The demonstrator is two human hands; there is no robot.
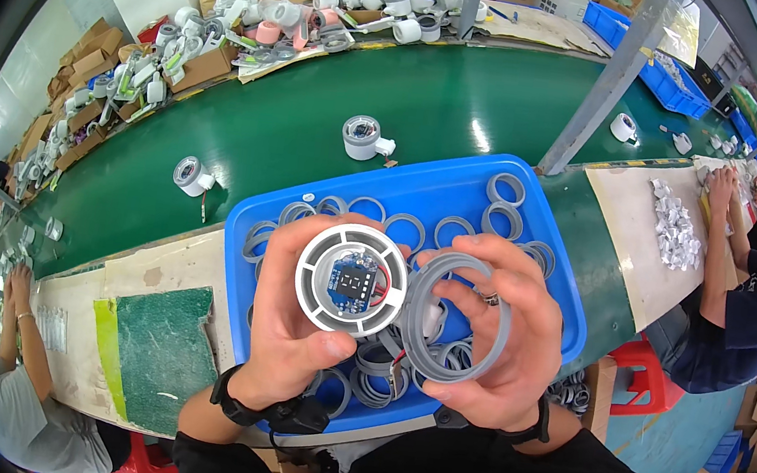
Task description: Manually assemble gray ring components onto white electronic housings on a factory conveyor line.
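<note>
My left hand grips a round white fan housing whose face is turned up. Inside it sits a blue circuit board with a small dark display and red wires. Beside it, my right hand holds a grey plastic ring between thumb and fingers. Ring and housing are side by side, close to touching at the ring's left edge. Both hands are over a blue tray of loose grey rings. A thin wire with a small connector hangs below the housing, partly hidden by the ring.
Beyond the tray runs a green conveyor belt carrying white fan units. A grey metal post rises at the tray's far right. Co-workers sit left and right. A green mat lies left; small white parts are piled right.
</note>
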